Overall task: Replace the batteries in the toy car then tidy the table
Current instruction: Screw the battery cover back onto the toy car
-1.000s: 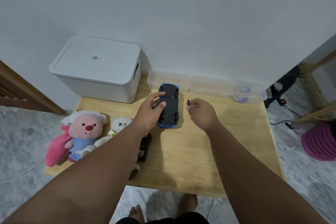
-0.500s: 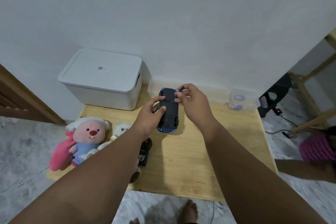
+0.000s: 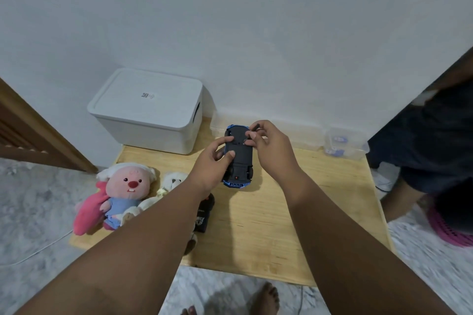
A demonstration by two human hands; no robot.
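Note:
A blue toy car lies upside down on the wooden table, its dark underside facing up. My left hand grips the car's left side, thumb on the underside. My right hand is over the car's far end and pinches a small dark screwdriver, its tip on the underside. A black remote control lies on the table under my left forearm, partly hidden.
A white lidded storage box stands at the table's back left. Two plush toys, a pink one and a white one, lie at the left edge. Clear plastic containers line the wall. A second person stands at right beside a pink basket.
My right hand moved from beside the car onto its far end with the small tool. My left hand stayed on the car. Another person came into view at the right.

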